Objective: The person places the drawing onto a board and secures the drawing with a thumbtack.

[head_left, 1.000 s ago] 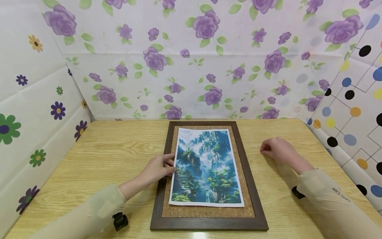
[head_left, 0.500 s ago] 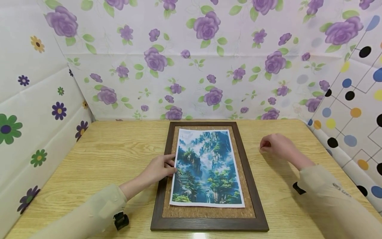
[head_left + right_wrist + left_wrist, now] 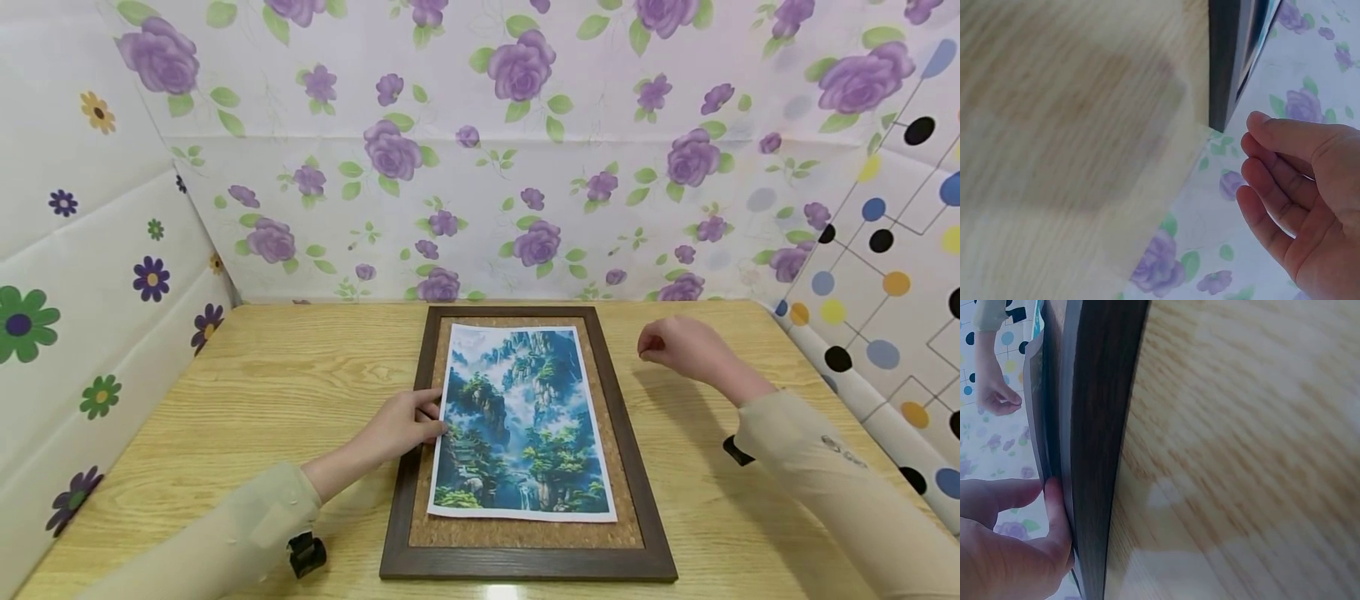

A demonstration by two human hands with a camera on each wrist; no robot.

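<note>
A landscape print (image 3: 517, 417) of misty cliffs and trees lies on a cork board (image 3: 525, 533) with a dark brown frame (image 3: 525, 567). At its left edge, my left hand (image 3: 405, 421) pinches the paper between thumb and finger, a fingertip tucked beneath it; the left wrist view shows the lifted paper edge (image 3: 1033, 400) close up. Over the table to the right of the frame hovers my right hand (image 3: 686, 346). Its fingers (image 3: 1263, 181) hang loosely curled with the thumb near the index finger, and no object shows between them.
The board rests on a light wood table (image 3: 300, 358). A cloth with purple roses (image 3: 525, 167) stands along the back edge. Side cloths (image 3: 60, 250) rise at left and right, the right one dotted.
My right hand has moved a little up and to the left, toward the frame's upper right side. My left hand and the print stay where they were.
</note>
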